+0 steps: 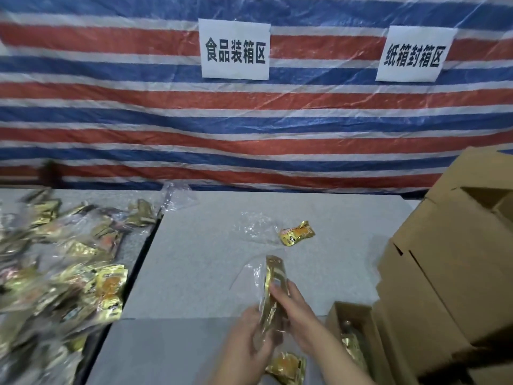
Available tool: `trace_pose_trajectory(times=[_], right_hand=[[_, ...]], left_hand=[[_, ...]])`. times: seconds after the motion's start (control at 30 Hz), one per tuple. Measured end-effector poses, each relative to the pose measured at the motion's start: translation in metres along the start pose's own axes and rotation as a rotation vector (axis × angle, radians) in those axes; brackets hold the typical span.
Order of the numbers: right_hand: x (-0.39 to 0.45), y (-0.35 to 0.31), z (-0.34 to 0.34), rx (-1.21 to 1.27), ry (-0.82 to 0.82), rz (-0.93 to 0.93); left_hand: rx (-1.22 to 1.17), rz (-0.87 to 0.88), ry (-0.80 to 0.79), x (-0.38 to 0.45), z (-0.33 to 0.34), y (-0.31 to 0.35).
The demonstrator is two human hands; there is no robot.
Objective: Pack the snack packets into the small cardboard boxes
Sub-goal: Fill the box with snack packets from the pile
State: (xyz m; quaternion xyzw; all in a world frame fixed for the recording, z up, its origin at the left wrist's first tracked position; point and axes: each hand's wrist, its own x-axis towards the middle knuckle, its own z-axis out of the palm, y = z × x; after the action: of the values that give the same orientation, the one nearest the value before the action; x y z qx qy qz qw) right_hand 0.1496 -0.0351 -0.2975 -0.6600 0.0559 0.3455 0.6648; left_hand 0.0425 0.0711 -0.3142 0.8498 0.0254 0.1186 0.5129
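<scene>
- I see both hands at lower centre of the frame: left hand (251, 336) and right hand (298, 315), each grip pinching 1 upright stack of gold packets (273, 298) above the bench (194, 259).
- Small open box (358, 329) lies lower right, gold packets inside.
- 1 loose packet (297, 233) lies mid-frame; a packet heap (63, 262) fills the left.

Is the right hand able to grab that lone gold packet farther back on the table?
Probably not yet: the right hand and left hand hold a packet stack. The way to the lone packet is clear.
</scene>
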Motion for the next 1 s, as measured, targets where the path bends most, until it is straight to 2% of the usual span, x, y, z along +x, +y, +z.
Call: trace_pose_trajectory(times=[0.07, 0.17, 0.27, 0.37, 0.43, 0.5, 0.6, 0.67, 0.73, 0.8, 0.9, 1.0], right_hand=[[-0.028, -0.002, 0.003, 0.070, -0.085, -0.085], [-0.064, -0.006, 0.004, 0.207, -0.127, -0.169], [-0.093, -0.009, -0.001, 0.249, -0.087, -0.168], [-0.116, -0.003, -0.006, 0.255, -0.070, -0.143], [-0.126, 0.007, -0.009, 0.270, -0.030, -0.144], [-0.135, 0.021, -0.016, 0.311, 0.025, -0.174], [-0.151, 0.044, -0.030, 0.328, -0.009, -0.256], [-0.163, 0.058, -0.037, 0.159, -0.057, -0.287], [-0.174, 0.070, -0.035, -0.167, -0.114, -0.292], [-0.184, 0.087, -0.023, -0.410, -0.145, -0.283], [-0.196, 0.122, -0.002, -0.512, -0.153, -0.308], [-0.206, 0.153, 0.001, -0.640, -0.210, -0.333]], left_hand=[[0.061, 0.104, -0.024, -0.019, -0.017, 0.022], [0.179, 0.278, -0.043, -0.032, -0.030, 0.044], [0.367, 0.393, -0.088, -0.036, -0.036, 0.064], [0.372, 0.444, -0.123, -0.048, -0.034, 0.077], [0.284, 0.341, -0.157, -0.062, -0.033, 0.079], [0.131, 0.121, -0.150, -0.084, -0.036, 0.075], [0.001, -0.163, -0.084, -0.128, -0.041, 0.045], [0.120, -0.284, -0.181, -0.163, -0.040, 0.018], [0.265, -0.381, -0.366, -0.193, -0.030, -0.007], [0.268, -0.436, -0.455, -0.214, -0.018, -0.020], [0.263, -0.396, -0.381, -0.223, -0.010, -0.028], [0.133, -0.407, -0.305, -0.221, -0.014, -0.027]])
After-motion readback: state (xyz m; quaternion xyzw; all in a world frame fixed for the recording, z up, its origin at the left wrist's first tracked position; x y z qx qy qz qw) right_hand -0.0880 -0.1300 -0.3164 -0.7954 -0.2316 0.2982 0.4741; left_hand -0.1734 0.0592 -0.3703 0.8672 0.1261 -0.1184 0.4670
